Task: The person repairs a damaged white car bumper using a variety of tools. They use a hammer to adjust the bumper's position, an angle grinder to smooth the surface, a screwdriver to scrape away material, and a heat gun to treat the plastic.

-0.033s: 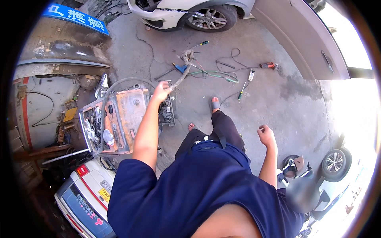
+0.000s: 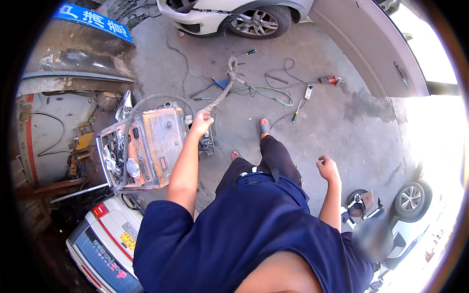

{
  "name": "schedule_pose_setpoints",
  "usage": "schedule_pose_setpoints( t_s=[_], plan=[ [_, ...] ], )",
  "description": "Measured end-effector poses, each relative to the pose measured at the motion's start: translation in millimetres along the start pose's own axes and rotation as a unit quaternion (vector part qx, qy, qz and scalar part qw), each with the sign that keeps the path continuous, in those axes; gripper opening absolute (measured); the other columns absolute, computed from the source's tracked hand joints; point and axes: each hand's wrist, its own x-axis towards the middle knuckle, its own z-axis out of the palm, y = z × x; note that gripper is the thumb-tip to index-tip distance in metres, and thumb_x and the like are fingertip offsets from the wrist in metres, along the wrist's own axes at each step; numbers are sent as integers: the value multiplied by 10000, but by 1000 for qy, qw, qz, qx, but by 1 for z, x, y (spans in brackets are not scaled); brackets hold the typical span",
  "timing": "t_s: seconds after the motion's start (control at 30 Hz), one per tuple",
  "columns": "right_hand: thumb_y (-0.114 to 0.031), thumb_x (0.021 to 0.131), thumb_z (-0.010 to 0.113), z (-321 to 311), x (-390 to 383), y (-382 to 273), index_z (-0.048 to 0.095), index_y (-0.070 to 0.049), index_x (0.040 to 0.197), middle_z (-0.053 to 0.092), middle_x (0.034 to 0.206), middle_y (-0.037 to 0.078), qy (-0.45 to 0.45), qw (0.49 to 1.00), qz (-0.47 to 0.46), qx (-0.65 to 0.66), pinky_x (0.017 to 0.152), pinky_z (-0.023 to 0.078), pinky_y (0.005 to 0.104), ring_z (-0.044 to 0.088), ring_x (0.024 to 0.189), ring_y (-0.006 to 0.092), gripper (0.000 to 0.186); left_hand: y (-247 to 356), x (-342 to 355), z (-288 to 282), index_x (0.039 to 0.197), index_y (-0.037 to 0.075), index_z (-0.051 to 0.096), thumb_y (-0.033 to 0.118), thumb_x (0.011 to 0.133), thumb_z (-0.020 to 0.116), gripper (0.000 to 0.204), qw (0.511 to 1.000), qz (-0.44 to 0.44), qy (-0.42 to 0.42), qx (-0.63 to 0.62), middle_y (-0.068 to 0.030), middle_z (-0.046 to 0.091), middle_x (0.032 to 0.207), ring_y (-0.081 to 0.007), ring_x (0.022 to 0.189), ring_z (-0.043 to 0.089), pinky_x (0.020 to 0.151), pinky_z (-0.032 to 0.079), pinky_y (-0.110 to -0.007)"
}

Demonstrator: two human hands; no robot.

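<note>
My left hand is closed on the lower end of a grey, twisted, wrapped hose, whose looped top lies beside a blue-bodied tool on the concrete floor. Just left of that hand is a worn tool cart with an open tray of tools, a grey hose arching over it. My right hand hangs at my side with fingers curled and nothing visible in them. Green hose, red power tool, white power strip and screwdrivers lie ahead.
A white car is at the top, with a large grey panel beside it. At left are a blue sign, clutter and a white vehicle. Another vehicle and a scooter-like object are at lower right.
My left hand has moved slightly down and right, still gripping the wrapped hose, whose lower part shifted with it. My right hand is nearly where it was.
</note>
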Motion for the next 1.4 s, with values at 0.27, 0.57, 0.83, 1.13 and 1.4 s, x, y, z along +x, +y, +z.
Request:
schedule_pose_setpoints(
  t_s=[0.27, 0.57, 0.83, 1.13, 1.4],
  plan=[
    [-222, 831, 627, 27, -40, -28, 638, 19, 1076, 694, 827, 189, -29, 996, -70, -36, 696, 531, 346, 686, 690, 228, 344, -366, -323, 106, 987, 96, 590, 148, 893, 543, 117, 793, -549, 18, -263, -67, 583, 781, -225, 711, 599, 686, 523, -442],
    [-208, 847, 624, 46, 55, -137, 625, 11, 1094, 694, 813, 181, -67, 939, -302, -154, 640, 526, 332, 674, 637, 215, 331, -342, -367, 20, 912, 72, 575, 129, 878, 533, 79, 753, -409, 300, -420, -64, 615, 802, -172, 675, 590, 582, 502, -336],
    [-146, 871, 617, 30, 36, -302, 614, -5, 1109, 691, 868, 171, -148, 896, -418, -8, 715, 519, 360, 673, 776, 257, 277, -212, -371, -47, 993, 62, 581, 150, 865, 611, 158, 669, -237, 544, -447, -72, 647, 873, -177, 745, 633, 605, 510, -318],
    [-153, 856, 616, 54, 29, -289, 625, 3, 1061, 678, 818, 184, -169, 874, -436, -133, 707, 516, 368, 672, 764, 298, 258, -256, -338, -218, 1238, -11, 507, 408, 863, 639, 578, 632, -113, 525, -559, -183, 616, 1132, -298, 1025, 605, 996, 404, -472],
    [-132, 892, 586, 32, -40, -280, 624, 1, 1101, 670, 786, 140, -22, 954, -295, -37, 681, 515, 327, 659, 705, 207, 251, -264, -290, -234, 1026, 21, 599, 174, 803, 628, 271, 642, -31, 614, -458, -41, 611, 846, -134, 747, 603, 653, 469, -247]
  ],
)
